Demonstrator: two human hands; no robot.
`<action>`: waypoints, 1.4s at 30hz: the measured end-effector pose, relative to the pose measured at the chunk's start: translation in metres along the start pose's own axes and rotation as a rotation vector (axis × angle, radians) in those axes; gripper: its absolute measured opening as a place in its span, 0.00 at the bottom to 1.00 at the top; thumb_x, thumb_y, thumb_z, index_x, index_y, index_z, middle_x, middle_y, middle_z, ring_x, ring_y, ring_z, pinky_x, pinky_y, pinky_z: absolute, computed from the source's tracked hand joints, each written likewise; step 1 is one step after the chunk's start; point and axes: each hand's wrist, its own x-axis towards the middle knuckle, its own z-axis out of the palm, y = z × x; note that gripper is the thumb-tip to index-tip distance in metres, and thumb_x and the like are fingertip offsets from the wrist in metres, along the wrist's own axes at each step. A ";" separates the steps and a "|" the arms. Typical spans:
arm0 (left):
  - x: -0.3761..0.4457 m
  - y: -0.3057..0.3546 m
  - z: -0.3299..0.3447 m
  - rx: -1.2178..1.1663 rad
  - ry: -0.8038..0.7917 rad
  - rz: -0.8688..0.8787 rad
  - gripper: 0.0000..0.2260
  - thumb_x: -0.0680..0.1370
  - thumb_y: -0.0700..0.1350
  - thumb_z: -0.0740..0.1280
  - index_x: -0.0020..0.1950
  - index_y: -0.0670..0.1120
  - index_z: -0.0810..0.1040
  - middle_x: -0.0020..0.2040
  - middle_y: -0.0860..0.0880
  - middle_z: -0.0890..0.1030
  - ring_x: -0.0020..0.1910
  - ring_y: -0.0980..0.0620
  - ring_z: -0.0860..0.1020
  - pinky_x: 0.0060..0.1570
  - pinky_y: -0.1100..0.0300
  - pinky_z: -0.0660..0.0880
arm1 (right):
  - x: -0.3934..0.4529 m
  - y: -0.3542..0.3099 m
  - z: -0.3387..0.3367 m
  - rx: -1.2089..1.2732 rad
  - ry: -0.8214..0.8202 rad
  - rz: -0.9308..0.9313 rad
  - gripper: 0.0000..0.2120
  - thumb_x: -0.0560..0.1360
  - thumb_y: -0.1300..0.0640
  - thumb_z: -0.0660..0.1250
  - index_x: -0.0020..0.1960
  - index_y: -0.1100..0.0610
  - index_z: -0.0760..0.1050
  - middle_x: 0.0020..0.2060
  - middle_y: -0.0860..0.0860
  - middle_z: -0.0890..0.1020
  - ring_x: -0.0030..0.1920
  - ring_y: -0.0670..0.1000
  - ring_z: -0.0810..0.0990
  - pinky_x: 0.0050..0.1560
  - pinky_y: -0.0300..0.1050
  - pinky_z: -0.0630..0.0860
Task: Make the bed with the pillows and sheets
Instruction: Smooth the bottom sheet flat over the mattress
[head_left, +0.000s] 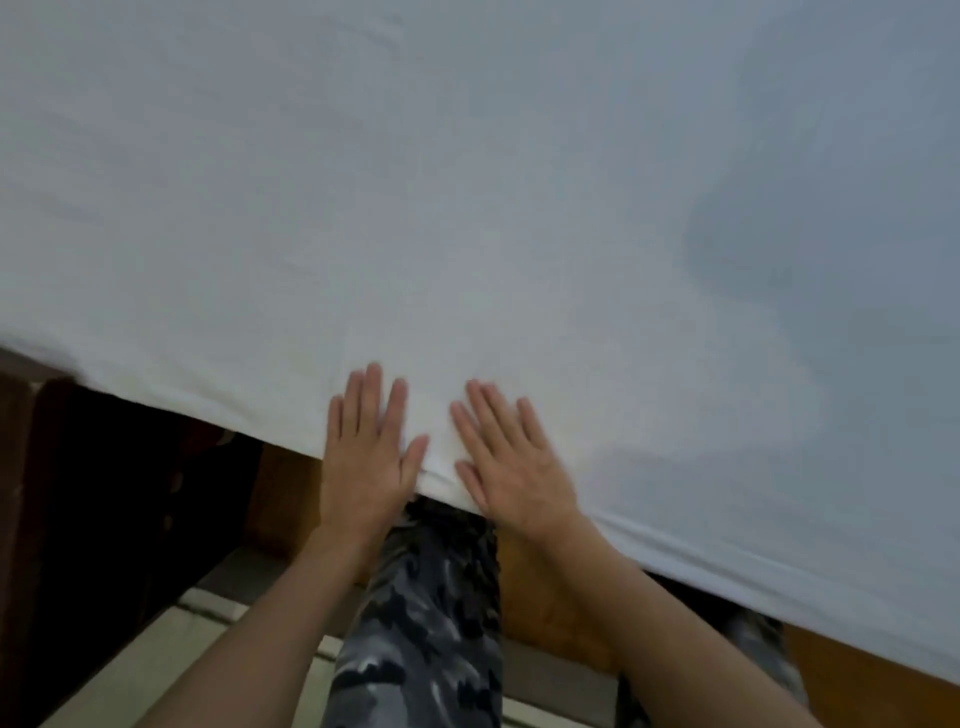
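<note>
Fingers (363, 400) of both hands lie straight, flat on the white sheet (467, 208) near its edge.

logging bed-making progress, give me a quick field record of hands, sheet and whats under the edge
left hand: flat, fingers straight, pressing on the sheet at its near edge
right hand: flat beside the left, also pressing on the sheet
sheet: white, spread over the bed, shallow wrinkles at right
bed frame: brown wood, showing below the sheet's edge
person's legs: in camouflage trousers, against the frame
pillows: none in view
</note>
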 end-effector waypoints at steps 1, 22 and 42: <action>-0.006 -0.009 0.000 0.007 -0.010 0.013 0.28 0.83 0.58 0.47 0.80 0.44 0.50 0.78 0.38 0.54 0.77 0.40 0.53 0.74 0.44 0.52 | 0.000 -0.013 0.004 -0.010 -0.021 -0.015 0.28 0.80 0.49 0.56 0.76 0.60 0.58 0.76 0.59 0.56 0.77 0.57 0.53 0.76 0.56 0.50; 0.312 0.102 -0.097 -0.109 0.187 0.103 0.26 0.81 0.52 0.54 0.78 0.44 0.58 0.78 0.38 0.56 0.78 0.40 0.54 0.75 0.46 0.48 | 0.181 0.247 -0.127 -0.020 0.310 0.489 0.30 0.81 0.49 0.52 0.76 0.65 0.55 0.76 0.63 0.55 0.76 0.61 0.52 0.75 0.53 0.45; 0.260 -0.318 -0.113 0.008 0.211 -0.128 0.26 0.84 0.54 0.47 0.80 0.45 0.53 0.79 0.42 0.53 0.78 0.43 0.51 0.76 0.49 0.46 | 0.420 -0.163 -0.025 0.059 0.101 0.072 0.27 0.82 0.51 0.52 0.76 0.62 0.56 0.76 0.60 0.57 0.77 0.57 0.53 0.76 0.53 0.47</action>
